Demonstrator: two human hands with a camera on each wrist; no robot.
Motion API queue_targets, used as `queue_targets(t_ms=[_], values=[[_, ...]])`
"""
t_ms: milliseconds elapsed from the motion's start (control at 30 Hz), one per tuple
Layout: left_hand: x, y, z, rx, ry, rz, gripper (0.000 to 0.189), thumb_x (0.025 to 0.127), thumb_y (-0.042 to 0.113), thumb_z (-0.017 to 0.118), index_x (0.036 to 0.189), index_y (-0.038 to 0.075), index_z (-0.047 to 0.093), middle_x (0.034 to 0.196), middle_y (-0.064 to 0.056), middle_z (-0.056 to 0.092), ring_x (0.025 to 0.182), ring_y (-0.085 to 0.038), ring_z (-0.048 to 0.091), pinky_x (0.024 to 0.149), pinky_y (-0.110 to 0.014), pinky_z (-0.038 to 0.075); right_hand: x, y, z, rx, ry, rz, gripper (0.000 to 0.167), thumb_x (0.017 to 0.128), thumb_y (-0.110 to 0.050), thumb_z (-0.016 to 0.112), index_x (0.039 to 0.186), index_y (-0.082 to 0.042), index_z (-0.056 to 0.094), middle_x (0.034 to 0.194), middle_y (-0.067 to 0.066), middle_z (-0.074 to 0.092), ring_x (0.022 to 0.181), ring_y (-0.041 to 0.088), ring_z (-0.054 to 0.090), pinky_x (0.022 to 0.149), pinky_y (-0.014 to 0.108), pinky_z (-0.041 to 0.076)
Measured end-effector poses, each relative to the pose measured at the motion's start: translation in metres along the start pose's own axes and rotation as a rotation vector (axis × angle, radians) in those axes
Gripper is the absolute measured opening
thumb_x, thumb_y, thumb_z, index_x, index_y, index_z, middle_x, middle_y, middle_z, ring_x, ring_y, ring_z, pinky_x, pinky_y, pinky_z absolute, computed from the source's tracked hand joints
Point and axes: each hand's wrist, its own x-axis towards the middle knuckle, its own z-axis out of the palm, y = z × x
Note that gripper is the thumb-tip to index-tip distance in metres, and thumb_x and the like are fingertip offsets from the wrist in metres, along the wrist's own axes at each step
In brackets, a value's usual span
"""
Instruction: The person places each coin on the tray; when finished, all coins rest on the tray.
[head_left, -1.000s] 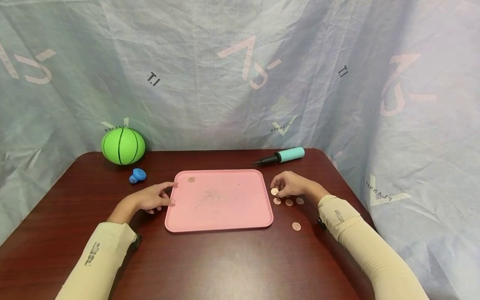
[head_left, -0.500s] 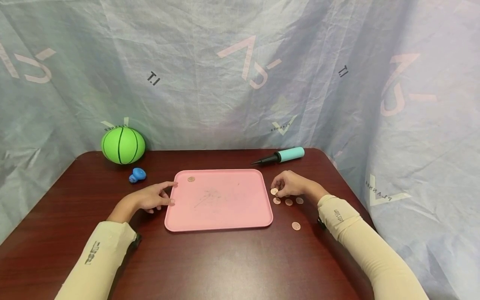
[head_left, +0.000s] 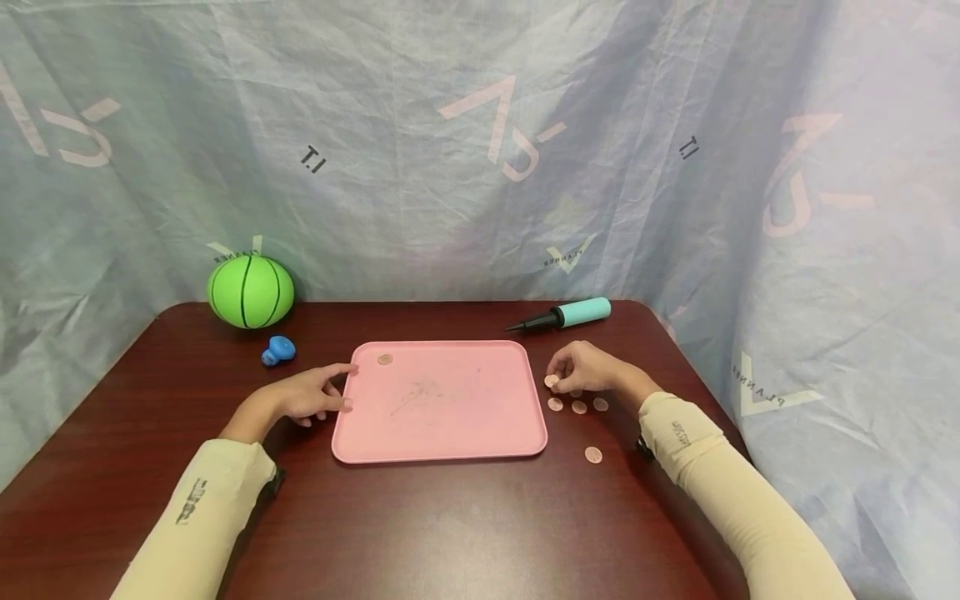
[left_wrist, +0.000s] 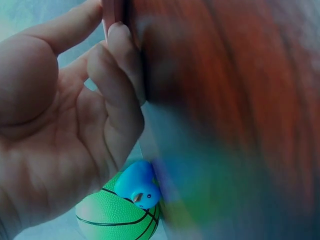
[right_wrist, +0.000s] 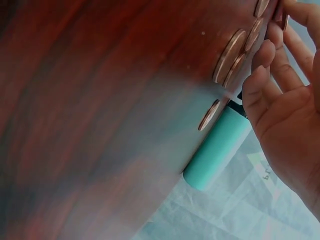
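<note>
A pink tray (head_left: 450, 433) lies on the table, with one coin (head_left: 385, 359) near its far left corner. My left hand (head_left: 303, 393) touches the tray's left rim with spread thumb and index finger; the left wrist view shows its other fingers bent beside the edge. Right of the tray, my right hand (head_left: 585, 367) pinches a copper-coloured coin (head_left: 552, 381) between thumb and fingertips, low over the table. Several more coins lie around that hand, among them a near coin (head_left: 593, 455) set apart and a coin (right_wrist: 230, 56) in the right wrist view. One is partly hidden under the hand.
A green ball (head_left: 251, 292) marked like a basketball stands at the back left, with a blue rubber duck (left_wrist: 137, 184) before it. A turquoise hand pump (head_left: 585, 312) with a black nozzle lies at the back right. Printed cloth (head_left: 390, 167) hangs behind the table.
The head view has shifted very slightly. Both hands keep their places, the left at the tray's rim and the right pinching the coin.
</note>
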Motion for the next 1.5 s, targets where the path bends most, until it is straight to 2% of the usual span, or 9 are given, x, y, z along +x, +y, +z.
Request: queue_targets(t_ms=[133,333,633,833,1233,1500], values=[[0.0,0.001,-0.001,-0.001,0.001,-0.001,0.075,0.093,0.028,0.07,0.154,0.009,0.03,0.101,-0.011,0.056,0.076,-0.022,0.054,0.058,-0.034,0.051,0.001,-0.004,-0.002,0.006,0.05,-0.001,0.01,0.08,-0.01,0.078,0.089,-0.011,0.076,0.07,0.001,0.067,0.052,0.015,0.059,0.052,0.027,0.049],[0.0,0.002,-0.002,-0.017,-0.013,0.013,0.076,0.094,0.025,0.069,0.155,0.007,0.028,0.101,-0.012,0.056,0.076,-0.022,0.053,0.059,-0.034,0.052,0.006,-0.011,-0.003,-0.068,0.127,-0.018,0.008,0.082,-0.015,0.079,0.089,-0.013,0.076,0.071,-0.005,0.067,0.06,0.012,0.06,0.06,0.027,0.05],[-0.002,0.003,0.001,-0.021,-0.009,0.007,0.076,0.093,0.02,0.07,0.155,0.006,0.028,0.095,-0.012,0.056,0.074,-0.021,0.053,0.059,-0.034,0.053,0.014,-0.027,0.0,-0.077,0.211,-0.062,0.012,0.082,-0.017,0.08,0.092,-0.01,0.075,0.073,-0.005,0.065,0.064,0.011,0.059,0.064,0.029,0.05],[-0.001,0.004,0.002,-0.031,0.013,0.006,0.075,0.093,0.019,0.071,0.155,0.007,0.031,0.092,-0.01,0.056,0.072,-0.021,0.053,0.058,-0.034,0.054,0.023,-0.043,0.005,-0.047,0.249,-0.086,0.015,0.082,-0.018,0.08,0.091,-0.007,0.075,0.071,-0.004,0.064,0.064,0.011,0.058,0.061,0.027,0.047],[-0.002,0.006,0.003,-0.014,0.024,-0.003,0.074,0.093,0.018,0.07,0.155,0.008,0.032,0.091,-0.011,0.055,0.071,-0.02,0.053,0.057,-0.034,0.054,0.049,-0.069,0.019,-0.097,0.327,-0.089,0.018,0.081,-0.027,0.082,0.091,-0.012,0.077,0.074,-0.007,0.067,0.07,0.01,0.062,0.063,0.027,0.049],[-0.004,0.006,0.001,-0.003,0.034,-0.01,0.073,0.093,0.018,0.07,0.155,0.009,0.033,0.09,-0.01,0.055,0.071,-0.02,0.053,0.058,-0.035,0.054,0.071,-0.086,0.024,-0.066,0.307,-0.145,0.014,0.082,-0.027,0.081,0.09,-0.016,0.077,0.075,-0.008,0.068,0.07,0.009,0.063,0.065,0.027,0.05]])
